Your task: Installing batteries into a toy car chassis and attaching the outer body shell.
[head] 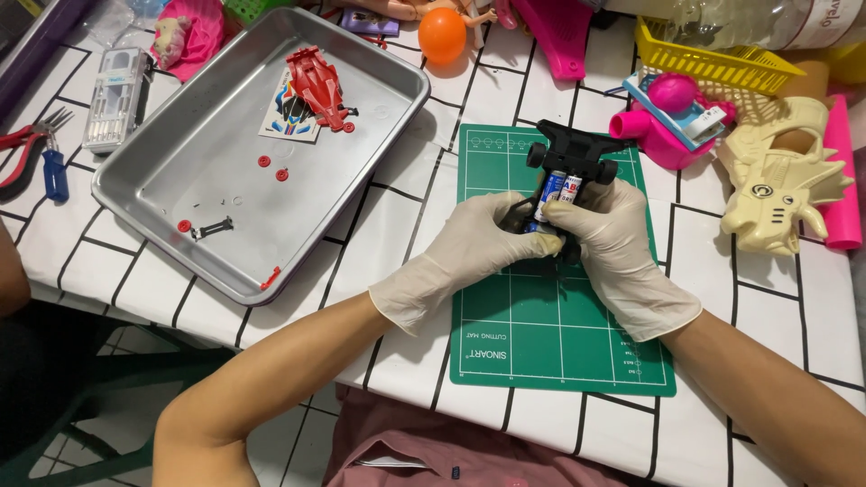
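two gloved hands are working over a green mat [550,334] on a white table [397,216] with black lines. the left hand [474,245] and the right hand [613,248] are pressing in close together, both pinching a small black toy car [573,158] from each side. the car is sitting belly up above the mat, so its two batteries [557,191] are showing on top. the thumbs are resting right by the batteries, maybe to keep them snug in their slot. holding it from both sides is keeping the little car from wobbling.

to the left, a metal tray [180,153] is holding the red car shell [320,86], a sticker sheet [287,122] and tiny red parts [273,167], so the small bits are not rolling away. pliers [32,153] are lying near the tray's left side. an orange ball [442,34] and a yellow basket [713,59] are sitting well apart at the back.
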